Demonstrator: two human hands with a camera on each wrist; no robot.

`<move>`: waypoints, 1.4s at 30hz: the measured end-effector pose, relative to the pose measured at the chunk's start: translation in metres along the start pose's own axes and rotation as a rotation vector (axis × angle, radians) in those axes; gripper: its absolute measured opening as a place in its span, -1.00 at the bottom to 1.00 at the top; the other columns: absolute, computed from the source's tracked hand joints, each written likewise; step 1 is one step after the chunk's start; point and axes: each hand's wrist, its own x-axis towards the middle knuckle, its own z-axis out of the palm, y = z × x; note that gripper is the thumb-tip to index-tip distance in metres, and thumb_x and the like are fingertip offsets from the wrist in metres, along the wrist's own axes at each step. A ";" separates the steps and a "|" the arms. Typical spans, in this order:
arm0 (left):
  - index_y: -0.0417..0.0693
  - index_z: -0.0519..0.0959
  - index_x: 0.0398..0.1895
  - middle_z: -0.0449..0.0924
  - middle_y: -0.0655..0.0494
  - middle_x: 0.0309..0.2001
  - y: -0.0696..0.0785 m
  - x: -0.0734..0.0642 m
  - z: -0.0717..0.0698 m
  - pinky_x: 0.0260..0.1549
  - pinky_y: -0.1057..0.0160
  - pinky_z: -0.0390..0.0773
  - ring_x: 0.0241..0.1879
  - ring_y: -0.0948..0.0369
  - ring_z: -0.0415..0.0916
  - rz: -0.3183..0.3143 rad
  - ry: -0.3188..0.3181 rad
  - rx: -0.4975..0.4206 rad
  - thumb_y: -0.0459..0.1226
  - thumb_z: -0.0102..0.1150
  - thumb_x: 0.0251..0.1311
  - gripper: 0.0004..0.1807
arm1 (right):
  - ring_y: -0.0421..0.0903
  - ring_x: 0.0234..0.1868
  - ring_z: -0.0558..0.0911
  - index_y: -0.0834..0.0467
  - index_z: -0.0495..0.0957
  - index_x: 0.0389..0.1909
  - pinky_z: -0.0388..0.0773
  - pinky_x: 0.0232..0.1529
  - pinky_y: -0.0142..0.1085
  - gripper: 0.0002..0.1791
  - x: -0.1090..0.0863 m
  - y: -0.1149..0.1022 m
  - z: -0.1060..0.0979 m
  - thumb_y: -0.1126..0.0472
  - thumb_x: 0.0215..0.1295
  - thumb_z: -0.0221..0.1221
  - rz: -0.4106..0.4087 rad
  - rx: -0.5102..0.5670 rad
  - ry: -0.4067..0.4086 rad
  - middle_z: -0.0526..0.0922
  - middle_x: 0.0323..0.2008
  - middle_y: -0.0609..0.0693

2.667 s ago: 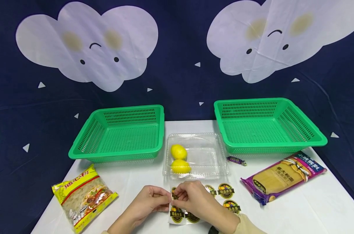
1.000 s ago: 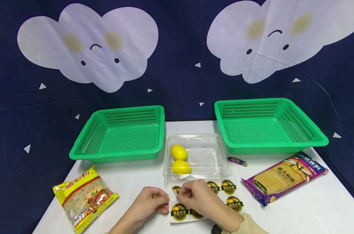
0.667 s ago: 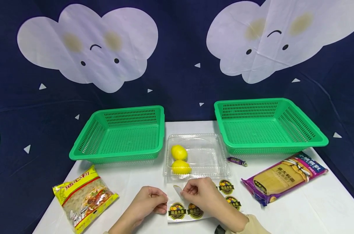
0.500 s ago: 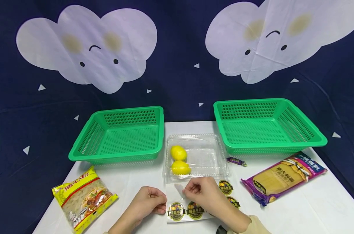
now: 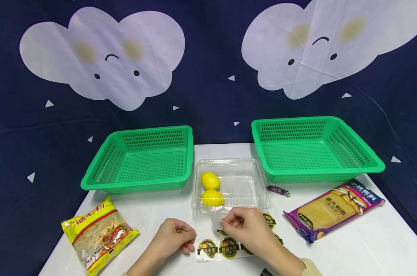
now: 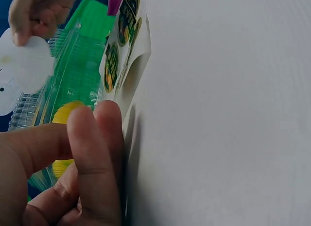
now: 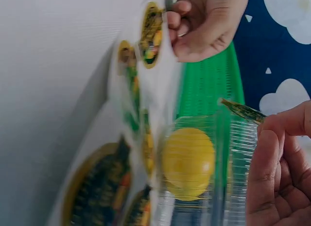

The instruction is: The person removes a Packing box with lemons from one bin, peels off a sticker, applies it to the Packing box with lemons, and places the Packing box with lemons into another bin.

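Observation:
My right hand (image 5: 246,230) pinches a peeled round sticker (image 6: 34,68) between thumb and forefinger, its pale back showing in the left wrist view. In the right wrist view this sticker (image 7: 240,111) appears edge-on, clear of the sheet. Below lies a white sheet of round black-and-gold fruit stickers (image 5: 229,247), partly covered by my right hand. At the sheet's left edge, my left hand (image 5: 175,239) pinches with thumb and fingers, and the sheet bows up from the table there. Just beyond sits a clear plastic clamshell box (image 5: 242,184) with two lemons (image 5: 212,197) at its left side.
Two green baskets (image 5: 139,184) (image 5: 318,172) stand at the back left and right. A yellow noodle bag (image 5: 99,235) lies left, a purple pasta pack (image 5: 332,211) right. A small purple-wrapped candy (image 5: 278,190) lies beside the box.
My right hand has peeled a sticker off the sheet's upper left and drawn it up and to the right. My left hand has stayed at the sheet's left edge.

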 end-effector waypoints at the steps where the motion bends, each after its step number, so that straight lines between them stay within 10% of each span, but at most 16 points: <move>1: -0.38 0.72 -0.25 0.73 0.06 -0.49 0.001 -0.001 -0.001 -0.55 0.38 0.73 -0.58 0.31 0.67 0.002 0.005 0.016 -0.36 0.35 0.34 -0.84 | -0.43 -0.60 0.55 0.01 0.72 -0.50 0.65 -0.58 -0.38 -0.81 -0.001 -0.002 -0.001 0.32 0.25 0.45 -0.019 -0.004 0.012 0.70 -0.59 -0.23; 9: -0.28 0.73 -0.34 0.69 0.06 -0.61 0.018 -0.009 -0.004 -0.62 0.31 0.72 -0.68 0.32 0.60 0.060 0.036 0.135 -0.31 0.39 0.34 -0.83 | -0.47 -0.57 0.49 -0.03 0.66 -0.55 0.59 -0.59 -0.48 -0.71 0.002 -0.014 -0.013 0.41 0.18 0.45 -0.218 -0.094 0.148 0.65 -0.56 -0.28; 22: -0.24 0.77 -0.29 0.71 0.08 -0.50 0.104 -0.002 0.022 -0.68 0.35 0.64 -0.69 0.28 0.56 0.255 0.073 0.045 -0.25 0.46 0.33 -0.81 | -0.49 -0.55 0.48 0.00 0.68 -0.55 0.53 -0.55 -0.61 -0.71 0.020 -0.006 -0.016 0.46 0.08 0.46 -0.343 -0.199 0.251 0.65 -0.55 -0.24; 42: -0.11 0.71 -0.54 0.51 0.24 -0.71 0.118 0.016 0.032 -0.76 0.41 0.23 -0.85 0.37 0.27 0.273 0.178 0.184 -0.13 0.56 0.20 -0.70 | -0.40 -0.57 0.50 0.03 0.60 -0.58 0.46 -0.52 -0.70 -0.75 0.024 -0.008 -0.007 0.46 -0.09 0.37 -0.642 -0.440 0.370 0.60 -0.57 -0.18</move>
